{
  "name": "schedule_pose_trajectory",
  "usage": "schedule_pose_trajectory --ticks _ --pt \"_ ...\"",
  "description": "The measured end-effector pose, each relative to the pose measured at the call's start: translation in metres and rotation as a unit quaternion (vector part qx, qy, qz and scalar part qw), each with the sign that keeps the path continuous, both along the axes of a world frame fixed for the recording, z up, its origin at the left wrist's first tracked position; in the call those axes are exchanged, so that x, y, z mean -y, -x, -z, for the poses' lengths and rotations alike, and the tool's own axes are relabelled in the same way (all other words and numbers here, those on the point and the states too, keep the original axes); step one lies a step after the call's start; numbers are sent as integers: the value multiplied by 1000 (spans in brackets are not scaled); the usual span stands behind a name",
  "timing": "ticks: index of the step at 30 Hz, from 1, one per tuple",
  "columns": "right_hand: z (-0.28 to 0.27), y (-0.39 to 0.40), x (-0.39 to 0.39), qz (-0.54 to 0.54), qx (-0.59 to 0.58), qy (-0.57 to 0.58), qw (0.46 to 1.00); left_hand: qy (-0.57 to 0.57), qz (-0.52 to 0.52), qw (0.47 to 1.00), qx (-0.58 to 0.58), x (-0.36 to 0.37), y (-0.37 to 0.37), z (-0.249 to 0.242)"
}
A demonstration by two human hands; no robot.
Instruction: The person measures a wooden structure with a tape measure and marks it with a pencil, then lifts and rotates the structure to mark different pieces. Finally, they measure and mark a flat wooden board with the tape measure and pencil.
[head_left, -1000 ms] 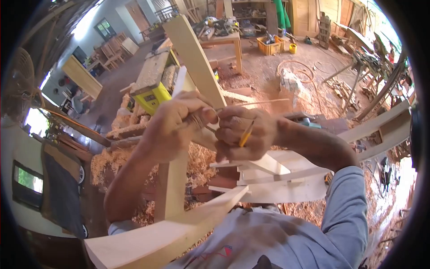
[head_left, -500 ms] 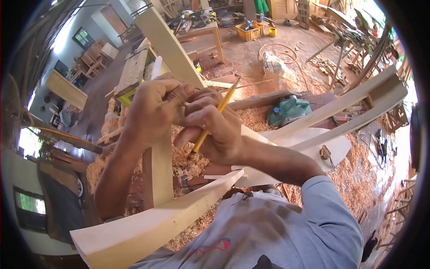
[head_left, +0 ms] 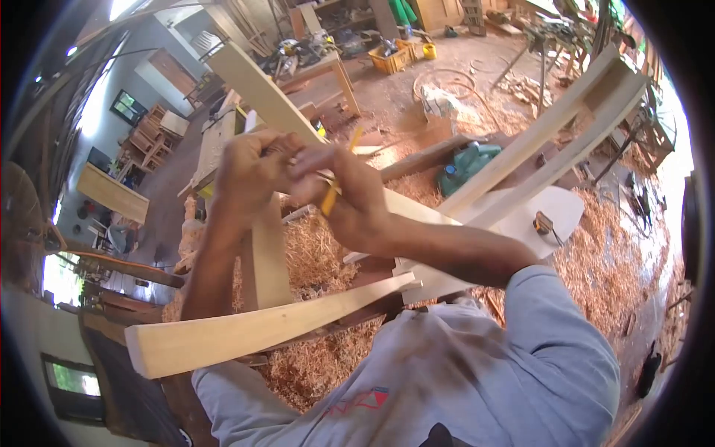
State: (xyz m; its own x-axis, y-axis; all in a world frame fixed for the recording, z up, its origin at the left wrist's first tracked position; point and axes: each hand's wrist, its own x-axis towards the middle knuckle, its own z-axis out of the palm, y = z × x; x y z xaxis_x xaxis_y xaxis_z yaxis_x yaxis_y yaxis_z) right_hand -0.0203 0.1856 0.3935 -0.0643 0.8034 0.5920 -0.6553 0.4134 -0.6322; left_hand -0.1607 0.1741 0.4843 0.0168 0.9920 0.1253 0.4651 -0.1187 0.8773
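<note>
My right hand (head_left: 354, 197) has its fingers curled, with a yellow pencil (head_left: 328, 200) held slanted between them. My left hand (head_left: 255, 165) is closed, its fingers meeting those of the right hand; what they pinch is hidden. A pale narrow piece (head_left: 252, 119) sticks up just beyond the left hand. Both hands are over a wooden frame, where a long board (head_left: 264, 86) runs behind them and an upright wooden piece (head_left: 269, 257) stands below. Nearer my body lies a curved pale wooden piece (head_left: 246, 328).
A green power planer (head_left: 465, 167) sits among wood shavings (head_left: 316, 257). Two long curved rails (head_left: 551, 149) extend to the right above a white panel (head_left: 521, 216) bearing a small yellow-black tool (head_left: 544, 222). Farther off are a yellow crate (head_left: 392, 58) and a workbench (head_left: 344, 82).
My right hand has turned and drawn closer to the left, the pencil tilting with it. The view has shifted, and the near curved piece appears turned to a flatter angle.
</note>
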Motion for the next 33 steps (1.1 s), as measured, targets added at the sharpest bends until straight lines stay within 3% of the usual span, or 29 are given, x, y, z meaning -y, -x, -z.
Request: schedule_pose_trajectory --ticks 1,2,6,8,10,11,14,15,17,20,22,23,24,25,26,27,28,30,32,33 --pt "8 -9 -21 99 81 -243 961 -90 2 994 -58 -5 6 9" --pt "11 -20 -38 189 152 -467 850 -101 -8 993 -56 -3 4 5" --pt "-29 -78 -66 260 291 -624 676 -87 -24 986 -144 2 1 1" --pt "-47 -85 -67 265 295 -647 651 -106 15 990 -94 -1 1 3" --pt "-58 -89 -66 310 389 -703 509 -93 8 993 -73 4 -3 -2" --pt "-64 -84 -66 344 358 -740 453 -80 1 995 -55 7 -6 -4" --pt "-72 -77 -54 287 383 -764 432 -66 13 998 16 14 -10 -7" --pt "-67 -69 -54 279 359 -762 461 -66 13 998 15 13 -7 -6" --pt "-67 -59 -55 268 350 -768 464 -9 8 999 37 10 -2 -6" --pt "-72 -51 -57 258 330 -787 453 -29 12 999 21 12 -4 -8" --pt "-73 -47 -56 206 356 -746 523 7 -2 998 60 15 -5 -10" --pt "-66 -40 -57 190 334 -708 592 -19 24 997 65 13 1 -7" --pt "-60 -37 -58 188 332 -709 593 -44 50 995 69 13 6 -4" --pt "-56 -34 -57 194 320 -678 632 -44 46 996 69 14 9 -2" --pt "-53 -32 -58 199 308 -648 668 -187 69 972 -126 15 12 -1" --pt "-50 -32 -57 196 305 -649 669 -315 89 891 -314 15 14 2" --pt "-49 -31 -53 191 296 -616 704 -311 85 892 -316 13 16 5" --pt "-52 -31 -50 180 284 -581 741 -266 102 942 -178 8 20 10" --pt "-57 -34 -43 119 347 -435 823 -281 67 928 -236 15 12 2" --pt "-57 -31 -41 129 364 -399 832 -299 38 907 -293 18 8 0"
